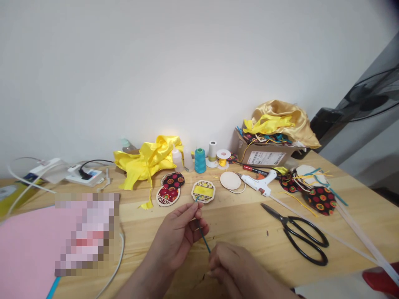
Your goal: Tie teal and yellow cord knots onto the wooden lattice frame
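Between my hands a thin teal cord [205,241] runs at a slant. My left hand [183,226] pinches its upper end between thumb and fingers, the other fingers curled. Lower and to the right, my right hand [232,263] is closed round the other end, its fingertips partly hidden. Just beyond my left fingertips lies a scalloped wooden lattice disc [204,192] with yellow cloth behind its openings. To its left are a round lattice piece with red patterned cloth [168,195] and a dark patterned cloth piece [175,180]. A teal thread cone [200,160] stands behind.
Black scissors [283,220] lie right of my hands. Behind them rests a white glue gun [260,182], near a plain wooden disc [230,181]. A cardboard box [264,155] holds fabric. Yellow satin [146,162] and a power strip [85,174] sit at the back left.
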Demonstrator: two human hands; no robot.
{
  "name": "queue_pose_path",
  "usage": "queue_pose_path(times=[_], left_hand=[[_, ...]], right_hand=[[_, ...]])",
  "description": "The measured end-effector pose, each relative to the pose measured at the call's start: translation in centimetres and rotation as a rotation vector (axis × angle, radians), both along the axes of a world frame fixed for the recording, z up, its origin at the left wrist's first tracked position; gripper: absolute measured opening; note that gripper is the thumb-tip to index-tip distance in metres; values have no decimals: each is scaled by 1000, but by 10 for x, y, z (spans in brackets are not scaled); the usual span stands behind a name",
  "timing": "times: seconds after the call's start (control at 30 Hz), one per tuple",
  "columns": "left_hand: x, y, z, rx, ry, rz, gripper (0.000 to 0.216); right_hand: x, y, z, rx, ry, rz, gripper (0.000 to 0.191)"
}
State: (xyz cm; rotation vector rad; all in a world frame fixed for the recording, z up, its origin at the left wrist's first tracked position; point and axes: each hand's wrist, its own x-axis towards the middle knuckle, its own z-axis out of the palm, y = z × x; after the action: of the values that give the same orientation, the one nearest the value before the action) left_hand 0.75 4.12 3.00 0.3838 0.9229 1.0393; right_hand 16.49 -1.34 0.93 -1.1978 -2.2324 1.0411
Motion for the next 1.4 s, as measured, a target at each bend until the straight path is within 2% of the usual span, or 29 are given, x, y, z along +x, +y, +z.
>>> queue_pose_path(times=[0.3, 0.57, 0.73, 0.83, 1.0, 1.07, 1.13, 1.3, 1.4], left_hand=[[8, 15, -4, 40, 27, 40, 8], [8, 13, -9, 76, 20, 42, 18], [8, 12, -6, 12, 24, 72, 23], [7, 11, -6, 38, 55, 79, 23], [6, 9, -7, 106, 117, 90, 24], [7, 8, -7, 114, 142, 98, 25], [7, 8, -7, 127, 169, 100, 25], [5, 7, -8, 182, 210, 62, 23], [3, 7, -11, 185, 233, 74, 24]], right_hand=[[2, 2, -5, 8, 28, -29, 8], [6, 4, -8, -89, -18, -93, 9], [4, 4, -5, -122, 19, -102, 10], [6, 10, -1, -124, 52, -134, 11], [16, 43, 13, 62, 188, -323, 21], [15, 59, 16, 96, 233, -343, 24], [8, 73, 16, -39, 269, -326, 29], [-19, 96, 13, -695, 542, -319, 47], [-29, 109, 18, -973, 713, -377, 56]])
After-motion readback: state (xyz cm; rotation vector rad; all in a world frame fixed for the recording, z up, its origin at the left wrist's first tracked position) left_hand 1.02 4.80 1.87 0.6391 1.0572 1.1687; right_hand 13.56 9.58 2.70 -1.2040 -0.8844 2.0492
